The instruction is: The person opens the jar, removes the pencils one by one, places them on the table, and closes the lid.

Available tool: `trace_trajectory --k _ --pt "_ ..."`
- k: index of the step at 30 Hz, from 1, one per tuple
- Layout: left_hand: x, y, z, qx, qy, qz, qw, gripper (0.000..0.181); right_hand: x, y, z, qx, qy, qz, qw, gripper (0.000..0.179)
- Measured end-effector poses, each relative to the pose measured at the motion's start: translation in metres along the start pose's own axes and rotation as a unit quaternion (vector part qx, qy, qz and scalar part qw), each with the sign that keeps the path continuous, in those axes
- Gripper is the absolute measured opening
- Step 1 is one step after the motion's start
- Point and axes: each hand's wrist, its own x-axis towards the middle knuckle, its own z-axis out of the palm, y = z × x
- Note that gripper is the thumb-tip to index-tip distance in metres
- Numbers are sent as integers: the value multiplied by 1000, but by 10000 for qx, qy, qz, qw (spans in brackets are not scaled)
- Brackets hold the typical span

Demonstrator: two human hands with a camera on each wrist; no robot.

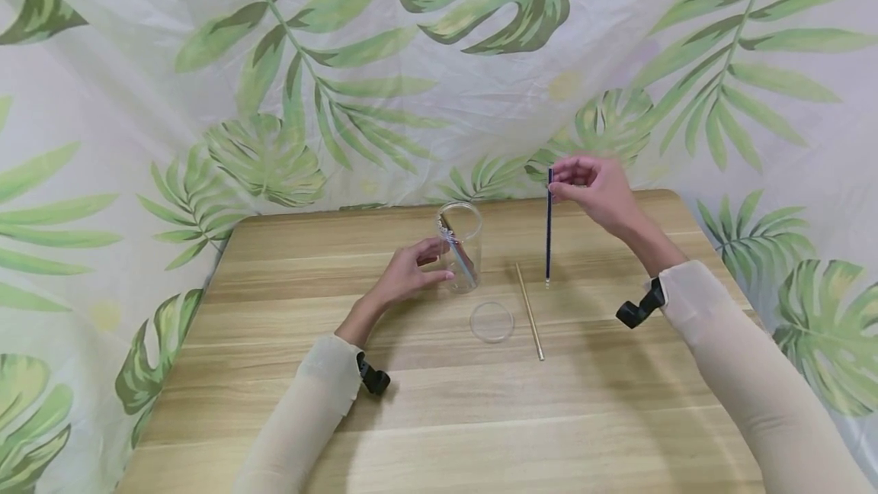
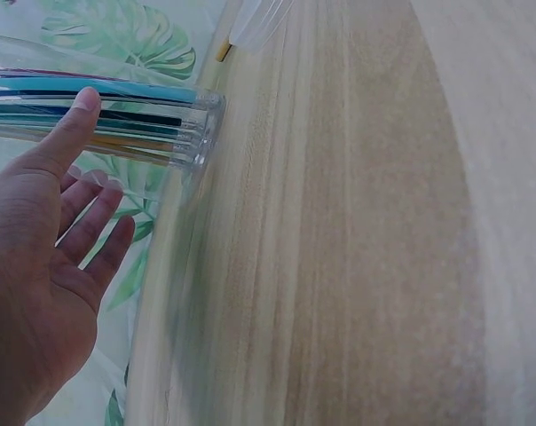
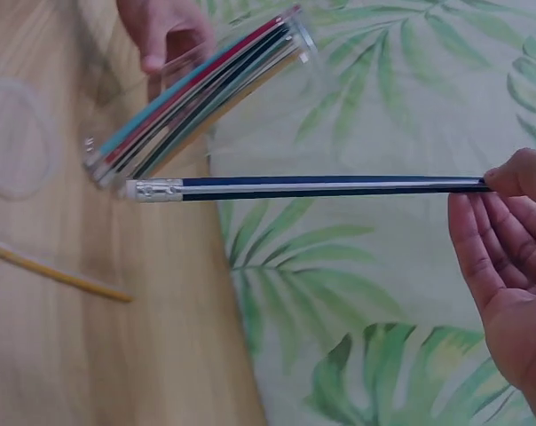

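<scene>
My left hand (image 1: 413,269) holds a clear cylindrical cup (image 1: 472,250) by its side, thumb on the near wall and fingers behind. Inside lean several pencils (image 2: 130,115) in light blue, red, dark, green and yellow tones, with their eraser ends at the bottom. To the right, my right hand (image 1: 598,187) pinches a dark blue pencil (image 1: 549,227) near its upper end between thumb and fingers. That pencil hangs upright above the table, its white eraser and silver band (image 3: 157,190) pointing down. The cup stands upright on the table.
A gold-coloured pencil (image 1: 530,311) lies on the wooden table (image 1: 439,433) below the dark blue one. Left of it is a clear round lid (image 1: 491,322). Behind the table hangs a leaf-patterned cloth (image 1: 480,97). Black wrist mounts (image 1: 373,378) sit on both sleeves.
</scene>
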Motion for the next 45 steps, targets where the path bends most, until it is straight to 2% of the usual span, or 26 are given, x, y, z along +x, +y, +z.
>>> trace_trajectory --k 8,12,17,24,29,37,45 --pt "0 3 0 -110 12 -143 9998 68 -16 28 -3 -214 -398 798 9958 27" --pt "0 3 -1 -50 -9 -112 9999 68 -24 44 -2 -272 -510 1110 9921 29" --pt "0 2 -1 99 -2 -80 9999 68 -33 64 3 -401 -617 1471 9864 30" --pt "-1 2 -1 114 -11 -113 9999 69 -44 88 12 -305 -762 1819 9799 30" --pt "-1 1 -1 67 -12 -128 9999 70 -49 99 18 -259 -763 1946 9776 31" --pt "-1 2 1 -56 15 -140 9999 70 -51 114 26 -176 -496 2338 9709 30" --pt "-1 2 1 -58 -10 -143 9999 70 -53 120 32 -99 -400 2565 9657 32"
